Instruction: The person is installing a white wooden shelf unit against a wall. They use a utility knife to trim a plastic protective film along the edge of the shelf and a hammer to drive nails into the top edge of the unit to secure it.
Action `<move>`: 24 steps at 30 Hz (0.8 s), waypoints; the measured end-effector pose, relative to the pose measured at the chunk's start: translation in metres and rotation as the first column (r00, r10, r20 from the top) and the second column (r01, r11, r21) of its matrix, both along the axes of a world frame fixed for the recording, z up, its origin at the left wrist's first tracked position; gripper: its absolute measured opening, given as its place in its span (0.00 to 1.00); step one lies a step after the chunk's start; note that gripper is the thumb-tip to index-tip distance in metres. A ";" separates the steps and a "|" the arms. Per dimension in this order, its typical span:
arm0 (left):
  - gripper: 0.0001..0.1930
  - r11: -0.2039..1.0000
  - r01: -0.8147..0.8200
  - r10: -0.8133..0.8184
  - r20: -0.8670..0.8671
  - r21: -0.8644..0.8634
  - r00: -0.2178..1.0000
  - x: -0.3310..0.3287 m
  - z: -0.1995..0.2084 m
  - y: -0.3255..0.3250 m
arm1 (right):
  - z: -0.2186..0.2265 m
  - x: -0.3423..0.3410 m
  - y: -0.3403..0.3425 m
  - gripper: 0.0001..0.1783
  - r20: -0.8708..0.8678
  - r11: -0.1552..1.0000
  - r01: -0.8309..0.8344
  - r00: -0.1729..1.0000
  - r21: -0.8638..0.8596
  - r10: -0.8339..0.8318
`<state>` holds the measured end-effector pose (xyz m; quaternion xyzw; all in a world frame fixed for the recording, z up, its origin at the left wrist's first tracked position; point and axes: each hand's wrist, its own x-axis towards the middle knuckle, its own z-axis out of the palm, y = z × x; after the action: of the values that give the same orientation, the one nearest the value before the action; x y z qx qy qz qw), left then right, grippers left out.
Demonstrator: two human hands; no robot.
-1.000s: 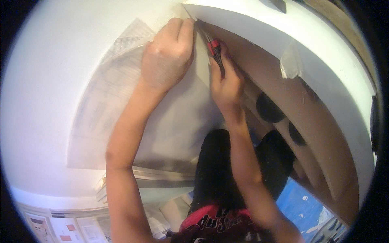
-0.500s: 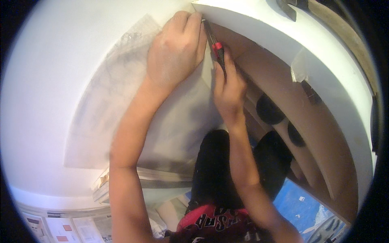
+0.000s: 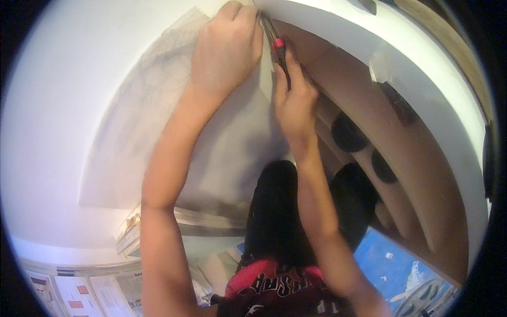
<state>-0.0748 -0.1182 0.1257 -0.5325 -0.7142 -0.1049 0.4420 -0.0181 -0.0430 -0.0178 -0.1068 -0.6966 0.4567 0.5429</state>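
A utility knife (image 3: 280,50) with a red and black handle is in my right hand (image 3: 297,108), fingers wrapped round it. Its metal end points up into the corner where the white wall meets the cabinet, right beside my left fingers. My left hand (image 3: 224,50) lies back-up over a thin, cloudy, translucent sheet (image 3: 140,127) against the wall. Those fingers are bent and close together; their tips, and whatever they pinch, are hidden. The sheet spreads to the left of my left forearm and between both arms.
To my right stands a white-edged cabinet (image 3: 343,37) with brown inner panels and two black discs (image 3: 348,132). A clear scrap (image 3: 378,66) clings to its edge. Stacked boards (image 3: 129,232) and printed papers (image 3: 111,296) lie lower left; a blue sheet (image 3: 388,264) lies lower right.
The whole view has shifted, so hands, knife and cabinet sit slightly higher in the picture. The knife's end stays beside my left fingers, and both grips look the same.
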 end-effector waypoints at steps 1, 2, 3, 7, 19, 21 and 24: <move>0.09 1.000 0.020 -0.020 0.035 0.010 0.999 0.004 0.004 0.003 | 0.000 0.002 0.002 0.25 -0.010 0.999 0.021 1.000 0.034 -0.020; 0.06 0.999 0.040 -0.041 0.065 0.024 0.997 0.008 0.008 0.005 | -0.001 0.002 0.003 0.24 -0.015 0.998 0.041 0.999 0.044 -0.040; 0.06 0.999 0.035 -0.036 0.082 0.012 0.996 0.010 0.010 0.006 | -0.003 0.002 0.004 0.24 -0.020 0.997 0.062 0.998 0.054 -0.061; 0.07 0.999 -0.034 0.036 0.095 -0.024 0.995 0.007 0.012 0.007 | -0.006 -0.001 -0.001 0.23 0.038 0.997 0.074 0.996 0.023 -0.075; 0.09 0.972 -0.207 0.194 -0.120 -0.114 0.974 -0.001 -0.020 0.015 | -0.020 -0.009 0.007 0.23 -0.053 0.999 0.032 0.998 0.007 -0.032; 0.09 0.965 -0.228 0.223 -0.053 -0.128 0.973 0.005 -0.012 0.020 | -0.013 0.001 0.009 0.23 -0.013 0.998 -0.045 0.999 -0.034 0.044; 0.09 0.965 -0.182 0.182 -0.020 -0.189 0.983 0.012 -0.007 0.027 | -0.018 0.007 0.018 0.24 -0.055 1.000 -0.003 0.998 0.010 0.003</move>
<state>-0.0633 -0.0908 0.1182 -0.5045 -0.7663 0.0057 0.3977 -0.0115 -0.0247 -0.0358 -0.0904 -0.6839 0.4569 0.5616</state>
